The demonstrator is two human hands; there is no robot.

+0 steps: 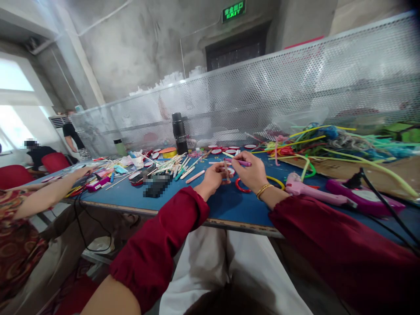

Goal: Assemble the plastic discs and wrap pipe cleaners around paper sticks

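My left hand, in a dark red sleeve, is closed in a pinch on a small tan-pink stick held upright above the blue table. Close beside it, my right hand, with a gold bracelet at the wrist, is closed round a slim purple stick. The purple stick's tip reaches to the tan-pink stick; whether they touch I cannot tell. Beneath my right hand lie a red ring and a yellow ring. A pale pink stick rests left of my left hand.
A pink glue gun and a purple box with a black cable lie at right, before a heap of coloured strips. Leftward are a black thermos, loose sticks, a dark pixelated object and a co-worker's arm.
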